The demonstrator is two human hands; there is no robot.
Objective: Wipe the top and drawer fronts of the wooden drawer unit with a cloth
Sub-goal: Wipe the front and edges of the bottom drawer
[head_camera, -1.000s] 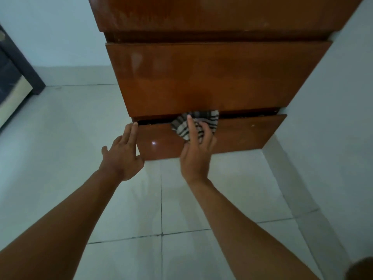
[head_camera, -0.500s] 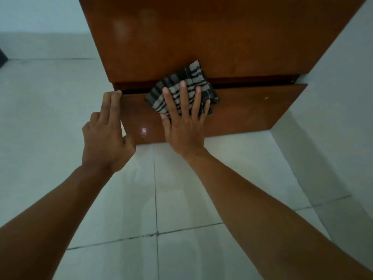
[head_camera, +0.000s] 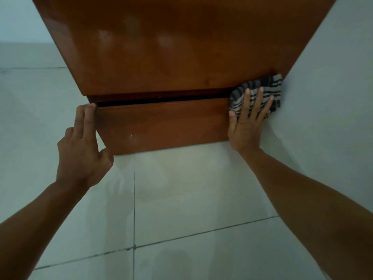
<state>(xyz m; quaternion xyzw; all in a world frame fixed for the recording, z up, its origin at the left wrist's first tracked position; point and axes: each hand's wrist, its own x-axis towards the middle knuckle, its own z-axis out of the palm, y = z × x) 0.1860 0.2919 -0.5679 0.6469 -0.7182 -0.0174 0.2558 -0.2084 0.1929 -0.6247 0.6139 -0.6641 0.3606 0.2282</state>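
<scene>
— What took up most of the view?
— The floor (head_camera: 191, 199): big pale glossy square tiles with thin dark grout lines. Above it stood the unit (head_camera: 171, 47), seen from above and close, so it flared wide toward the top edge.
— How did the unit look?
— Reddish-brown wood, flat fronts, lacquered to a shine with soft pale reflections and a few faint smears. Its right side stood against a smooth, matte, light-coloured wall (head_camera: 333, 98).
— And the drawers?
— The bottom drawer (head_camera: 161, 124) was a plain rectangular panel reaching down to the floor. A narrow dark gap ran along its top, under the larger front above.
— The hands?
— The left hand (head_camera: 80, 154) had two straight fingers pressed together, tips touching the drawer's upper left corner. Its thumb stood apart by the lower left corner. I could not tell how the other two fingers lay.
— The right?
— The right hand (head_camera: 246, 128) lay flat, fingers spread, pressing the cloth (head_camera: 260, 87) onto the drawer's right end.
— Describe the cloth.
— Soft, crumpled, striped dark and light grey, bunched across the gap, touching the wall.
</scene>
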